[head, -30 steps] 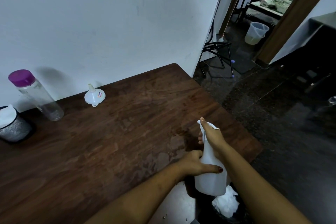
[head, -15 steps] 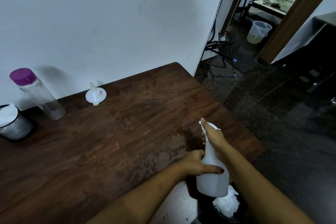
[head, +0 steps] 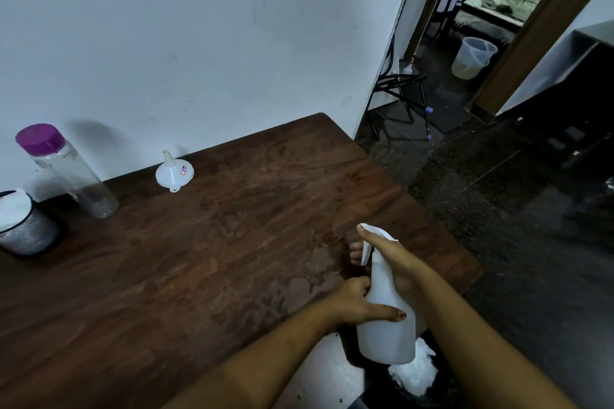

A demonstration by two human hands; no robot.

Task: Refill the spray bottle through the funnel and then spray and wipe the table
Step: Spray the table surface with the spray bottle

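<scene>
1. Here, both my hands are wrapped on the white spray bottle (head: 387, 319), which I hold upright over the near right edge of the wooden table (head: 199, 259).
2. My left hand (head: 354, 307) clasps the bottle's body from the left, thumb lying across its front.
3. My right hand (head: 393, 259) grips the neck and spray head from the right, forefinger stretched along the top of the head, other fingertips curled round to the trigger side.
4. The nozzle points away from me, over the table; a patch of wet marks (head: 299, 282) shows on the wood just left of the bottle.
5. The white funnel (head: 174, 172) lies mouth-down at the back of the table by the wall, spout up, well apart from the bottle.
6. Left of it stands a clear bottle (head: 66, 173) with a purple cap, and beside that a mesh holder (head: 28, 232) at the frame's left edge.
7. Below the bottle, off the table's edge, something crumpled and white (head: 415, 372) sits in a dark bin.
</scene>
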